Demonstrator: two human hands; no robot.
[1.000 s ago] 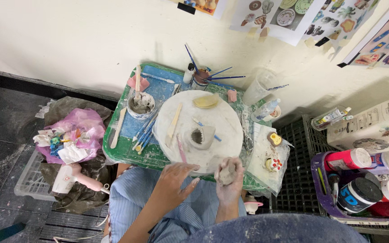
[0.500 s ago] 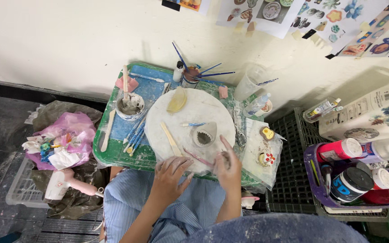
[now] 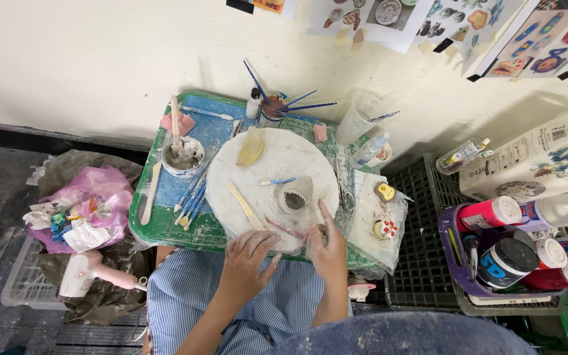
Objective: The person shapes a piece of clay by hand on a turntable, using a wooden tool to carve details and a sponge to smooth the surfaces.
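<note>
Clay piece (image 3: 295,196), small and cup-like with a jagged rim, sits near the middle of the round white board (image 3: 264,158) on the green tray (image 3: 159,227). Right hand (image 3: 329,246) rests at the board's near edge just below the piece, index finger stretched toward it, other fingers curled; whether it grips anything cannot be told. Left hand (image 3: 246,263) lies loose and spread at the near rim, fingertips close to a wooden stick (image 3: 244,206) and a thin pink tool (image 3: 286,229), grasping nothing.
</note>
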